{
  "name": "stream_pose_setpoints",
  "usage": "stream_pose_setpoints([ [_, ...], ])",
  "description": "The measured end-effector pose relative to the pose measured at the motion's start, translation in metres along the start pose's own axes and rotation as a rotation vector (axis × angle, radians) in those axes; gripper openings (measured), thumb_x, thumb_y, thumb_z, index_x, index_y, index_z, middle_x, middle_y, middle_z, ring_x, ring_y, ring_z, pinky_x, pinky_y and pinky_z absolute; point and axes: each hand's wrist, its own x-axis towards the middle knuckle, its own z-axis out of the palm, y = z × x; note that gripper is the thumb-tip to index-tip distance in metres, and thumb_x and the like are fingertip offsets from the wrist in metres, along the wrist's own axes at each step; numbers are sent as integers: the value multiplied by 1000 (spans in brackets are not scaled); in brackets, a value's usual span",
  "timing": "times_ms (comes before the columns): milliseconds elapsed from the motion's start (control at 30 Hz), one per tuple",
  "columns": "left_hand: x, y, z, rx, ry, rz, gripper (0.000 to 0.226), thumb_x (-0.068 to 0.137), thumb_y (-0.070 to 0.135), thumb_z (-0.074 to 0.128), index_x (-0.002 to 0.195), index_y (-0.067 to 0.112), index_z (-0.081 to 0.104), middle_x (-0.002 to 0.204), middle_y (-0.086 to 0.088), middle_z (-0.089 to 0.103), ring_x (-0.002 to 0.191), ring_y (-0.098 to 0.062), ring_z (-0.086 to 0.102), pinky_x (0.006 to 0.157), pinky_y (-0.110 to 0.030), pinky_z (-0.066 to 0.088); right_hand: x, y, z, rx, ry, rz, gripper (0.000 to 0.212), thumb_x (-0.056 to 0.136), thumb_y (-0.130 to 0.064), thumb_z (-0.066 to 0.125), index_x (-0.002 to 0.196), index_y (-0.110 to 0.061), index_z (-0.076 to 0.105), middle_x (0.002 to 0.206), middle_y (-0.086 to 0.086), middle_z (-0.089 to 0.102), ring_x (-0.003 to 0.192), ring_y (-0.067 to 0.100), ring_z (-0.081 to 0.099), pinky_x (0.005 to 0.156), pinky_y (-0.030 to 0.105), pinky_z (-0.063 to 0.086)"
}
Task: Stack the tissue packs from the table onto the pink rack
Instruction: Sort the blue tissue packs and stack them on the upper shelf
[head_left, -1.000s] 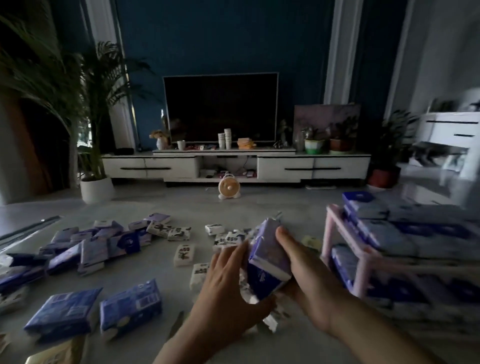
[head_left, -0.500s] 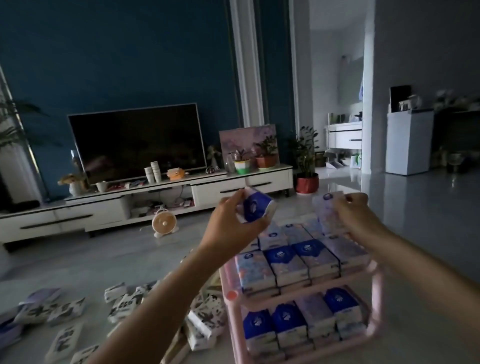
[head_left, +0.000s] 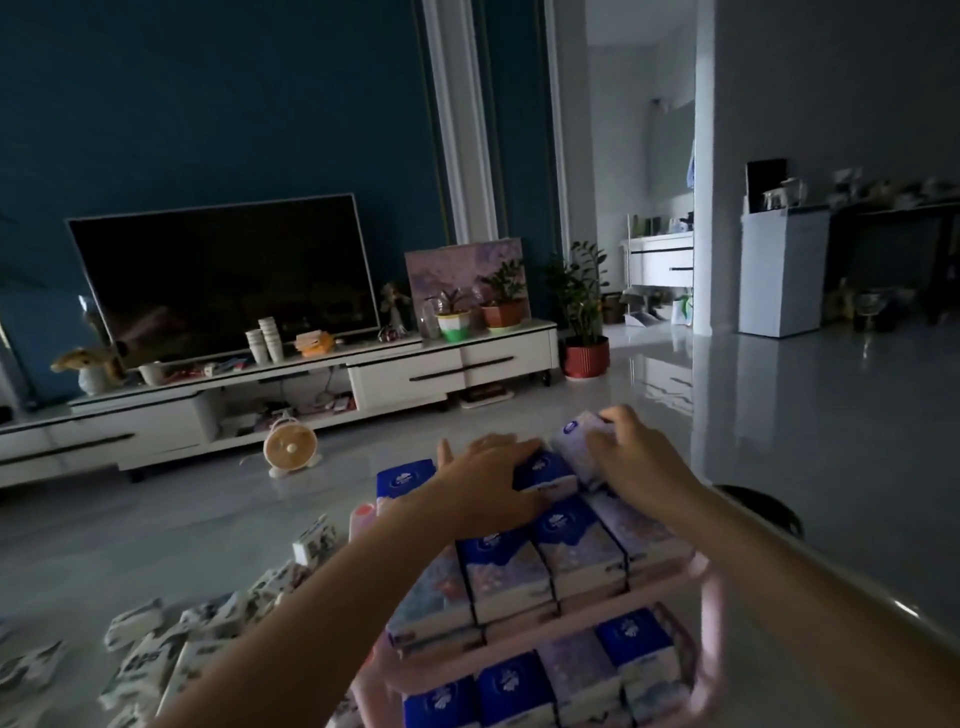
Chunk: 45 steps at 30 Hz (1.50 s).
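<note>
The pink rack (head_left: 707, 597) stands at the lower middle, both shelves filled with blue and lilac tissue packs (head_left: 576, 551). My left hand (head_left: 488, 486) lies over a blue tissue pack (head_left: 545, 475) at the back of the top shelf, fingers wrapped on it. My right hand (head_left: 631, 457) grips a lilac tissue pack (head_left: 576, 436) tilted just right of the blue one, over the far end of the rack. Several white-and-black tissue packs (head_left: 218, 618) lie loose on the table to the left of the rack.
A small round fan (head_left: 290, 449) stands on the floor beyond the table. Behind it runs a white TV cabinet (head_left: 311, 384) with a television, cups and potted plants. The table's dark right edge (head_left: 831, 566) curves past my right forearm.
Both hands have come down from above the rack onto its top shelf. The blue pack and the lilac pack now sit against the back row of packs.
</note>
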Motion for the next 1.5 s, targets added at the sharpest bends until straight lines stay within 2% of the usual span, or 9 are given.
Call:
stream_pose_setpoints([
  [133,-15,-17,-5,-71,212,-128,60,92,55,26,146,33,11,155,7,6,142,-11,-3,112,-53,-11,11,7,5,-73,52,-112,36,92,-41,33,65,-18,42,73,5,46,77,25,48,64,30,33],
  [200,-29,-36,-2,-95,301,-239,57,93,52,21,145,31,14,155,6,5,142,-15,-4,113,-53,-6,10,6,3,28,-67,-131,36,93,-41,37,107,-15,57,114,12,56,105,26,52,82,33,43],
  [267,-43,-48,6,-134,247,-298,60,91,52,14,145,27,17,155,2,5,143,-18,-4,115,-48,-3,1,2,-1,-15,-219,-180,54,94,-48,37,143,-26,31,151,7,26,137,23,27,109,38,29],
  [533,-39,-53,23,-33,124,-218,58,94,53,13,146,27,16,153,7,-4,142,-22,-10,116,-48,-1,-15,-15,4,-489,-332,-306,63,91,-62,12,147,-34,5,157,2,-5,144,18,-7,115,37,0],
  [700,-60,-50,20,-510,369,-240,52,94,47,28,143,28,25,154,5,12,142,-16,6,116,-47,11,-23,-22,2,-373,-233,-353,63,91,-58,17,147,-30,13,157,2,5,144,16,-3,114,33,0],
  [833,-108,-67,27,-685,740,-243,31,92,28,42,122,23,51,129,-4,52,109,-17,54,86,-34,51,-53,-44,5,-5,49,-530,39,96,-32,42,131,-17,47,133,0,50,122,8,43,94,12,31],
  [933,-162,-98,45,-685,858,-277,28,92,16,49,99,41,58,111,0,61,87,-8,60,62,-14,51,-90,-68,21,155,90,-684,27,91,-30,41,105,-16,60,99,-4,62,93,4,57,76,10,45],
  [1067,-240,-153,72,-608,842,-469,61,83,-10,55,78,50,62,96,3,64,83,-13,61,64,-2,41,-134,-101,65,251,-129,-755,28,88,-32,37,92,-19,61,86,-8,62,81,6,59,70,23,52],
  [1500,-411,-245,117,-215,979,-784,29,75,-1,59,75,28,57,78,5,59,77,-22,58,71,-29,42,-192,-207,208,144,-621,-712,13,91,-17,52,90,-21,64,82,-12,61,69,-3,52,63,11,39],
])
